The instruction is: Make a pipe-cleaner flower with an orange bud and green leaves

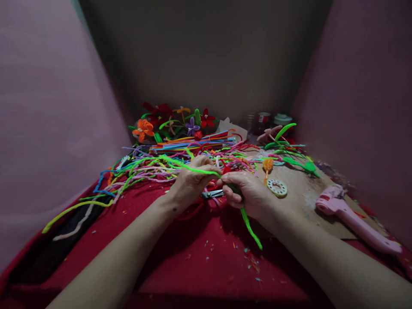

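Note:
Both hands meet above the red cloth, fingertips nearly touching. My left hand (195, 177) is closed in a pinch on a bright green pipe cleaner (180, 165), which runs across the back of the hand and up to the left. My right hand (244, 191) is closed around green pipe cleaner too; a length of it (250, 227) hangs below the palm toward the cloth. Whether the two green lengths are one piece is hidden by the fingers. Just beneath the hands lie scissors (212, 194), partly covered. A small red fuzzy piece (227, 167) shows behind the fingertips.
Loose pipe cleaners (144, 169) spread behind the hands, with a bundle of straight ones (193, 143) beyond. Fuzzy flowers (143, 130) stand at the back. To the right are a cardboard sheet (305, 206), a round holed disc (277, 187) and a pink glue gun (354, 214).

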`<state>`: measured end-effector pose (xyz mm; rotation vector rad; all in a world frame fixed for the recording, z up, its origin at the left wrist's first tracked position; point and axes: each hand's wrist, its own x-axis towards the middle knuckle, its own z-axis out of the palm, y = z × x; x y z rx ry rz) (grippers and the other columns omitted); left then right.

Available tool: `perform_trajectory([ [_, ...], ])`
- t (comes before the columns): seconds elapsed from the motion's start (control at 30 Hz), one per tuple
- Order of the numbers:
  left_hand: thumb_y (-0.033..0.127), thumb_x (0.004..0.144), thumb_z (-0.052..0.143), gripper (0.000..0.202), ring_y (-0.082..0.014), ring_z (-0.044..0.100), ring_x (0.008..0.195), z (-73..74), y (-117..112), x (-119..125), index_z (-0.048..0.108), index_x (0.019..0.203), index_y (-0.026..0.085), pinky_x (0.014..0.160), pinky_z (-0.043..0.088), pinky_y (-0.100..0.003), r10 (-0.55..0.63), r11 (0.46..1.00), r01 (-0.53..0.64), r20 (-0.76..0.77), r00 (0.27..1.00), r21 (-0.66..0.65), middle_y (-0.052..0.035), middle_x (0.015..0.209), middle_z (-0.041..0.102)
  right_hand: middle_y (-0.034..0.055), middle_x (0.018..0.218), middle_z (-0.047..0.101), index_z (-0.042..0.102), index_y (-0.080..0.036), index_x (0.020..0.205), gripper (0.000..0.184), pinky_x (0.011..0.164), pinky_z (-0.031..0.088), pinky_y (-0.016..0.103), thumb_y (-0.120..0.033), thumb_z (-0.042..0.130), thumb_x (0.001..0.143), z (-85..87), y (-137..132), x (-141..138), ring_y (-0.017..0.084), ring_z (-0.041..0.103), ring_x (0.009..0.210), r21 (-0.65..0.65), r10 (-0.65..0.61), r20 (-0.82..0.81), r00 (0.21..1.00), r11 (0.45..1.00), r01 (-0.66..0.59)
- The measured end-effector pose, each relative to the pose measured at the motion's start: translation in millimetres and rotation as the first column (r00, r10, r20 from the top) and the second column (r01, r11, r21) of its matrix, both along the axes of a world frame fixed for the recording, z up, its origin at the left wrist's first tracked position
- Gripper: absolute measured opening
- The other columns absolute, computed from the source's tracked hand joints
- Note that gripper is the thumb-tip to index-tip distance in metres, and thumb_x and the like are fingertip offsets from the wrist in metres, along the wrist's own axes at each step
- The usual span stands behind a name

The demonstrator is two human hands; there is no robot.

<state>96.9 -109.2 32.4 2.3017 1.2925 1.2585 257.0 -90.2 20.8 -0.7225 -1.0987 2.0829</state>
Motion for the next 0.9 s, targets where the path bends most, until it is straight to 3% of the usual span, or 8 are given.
perform_trajectory([
  [0.2,0.022,0.081,0.055,0.012,-0.0163,0.047,0.082,13.6,-4,-4,0.067,0.080,0.021,0.078,0.036,-0.031,0.029,0.963,0.046,-0.269,0.963,0.267,-0.0040,0.083,0.060,-0.0039,0.038,0.048,0.060,-0.010,0.066,0.012,0.029,0.015,0.016,-0.017,0.050,0.068,5.1,-1,4,0.003,0.025,0.028,0.038,0.068,-0.035,0.997,0.997,-0.066],
  [0.4,0.025,0.083,0.052,0.013,-0.0161,0.049,0.075,17.3,-6,-7,0.065,0.079,0.022,0.078,0.030,-0.034,0.073,0.953,0.085,-0.490,0.869,0.293,-0.0015,0.079,0.065,-0.0025,0.036,0.049,0.057,-0.012,0.060,0.008,0.028,0.015,0.016,-0.017,0.054,0.066,5.3,-1,4,0.004,0.027,0.026,0.107,0.086,0.023,0.996,0.990,-0.088],
  [0.5,0.026,0.083,0.053,0.012,-0.0169,0.049,0.079,14.3,-6,-6,0.065,0.082,0.023,0.078,0.031,-0.034,0.126,0.931,0.062,-0.475,0.871,0.360,-0.0016,0.081,0.065,-0.0014,0.037,0.051,0.054,-0.014,0.059,0.010,0.028,0.019,0.016,-0.018,0.054,0.068,4.1,0,4,0.004,0.030,0.027,0.124,0.084,0.021,0.996,0.989,-0.086],
  [0.63,0.030,0.076,0.062,0.016,-0.0193,0.048,0.085,15.4,-10,-1,0.064,0.089,0.021,0.079,0.034,-0.034,0.279,0.866,-0.110,-0.290,0.915,0.488,-0.0045,0.084,0.062,0.0017,0.046,0.060,0.053,-0.015,0.064,0.008,0.029,0.027,0.016,-0.018,0.052,0.071,1.4,0,3,0.006,0.039,0.030,0.164,-0.004,-0.016,1.000,0.986,0.007],
  [0.73,0.025,0.077,0.060,0.009,-0.0180,0.050,0.079,17.2,-12,1,0.061,0.084,0.020,0.077,0.036,-0.033,0.329,0.867,-0.213,-0.197,0.924,0.450,-0.0032,0.078,0.060,0.0018,0.051,0.063,0.052,-0.015,0.066,0.008,0.029,0.027,0.016,-0.020,0.054,0.072,-0.5,0,1,0.005,0.041,0.031,0.176,-0.054,-0.067,0.996,0.982,0.065],
  [0.8,0.022,0.080,0.056,0.005,-0.0173,0.051,0.079,16.5,-12,0,0.060,0.083,0.020,0.077,0.037,-0.033,0.306,0.890,-0.207,-0.197,0.931,0.405,-0.0026,0.077,0.061,0.0020,0.052,0.063,0.052,-0.015,0.067,0.009,0.029,0.025,0.015,-0.022,0.055,0.072,-0.8,-1,1,0.005,0.040,0.031,0.180,-0.062,-0.069,0.996,0.981,0.074],
  [0.9,0.021,0.082,0.053,0.012,-0.0168,0.050,0.083,12.1,-10,-2,0.062,0.089,0.021,0.077,0.037,-0.032,0.220,0.894,-0.085,-0.268,0.938,0.439,-0.0035,0.084,0.061,0.0017,0.049,0.061,0.053,-0.014,0.063,0.011,0.030,0.025,0.015,-0.020,0.053,0.072,0.4,-2,1,0.004,0.039,0.032,0.208,-0.065,-0.043,0.997,0.975,0.073],
])
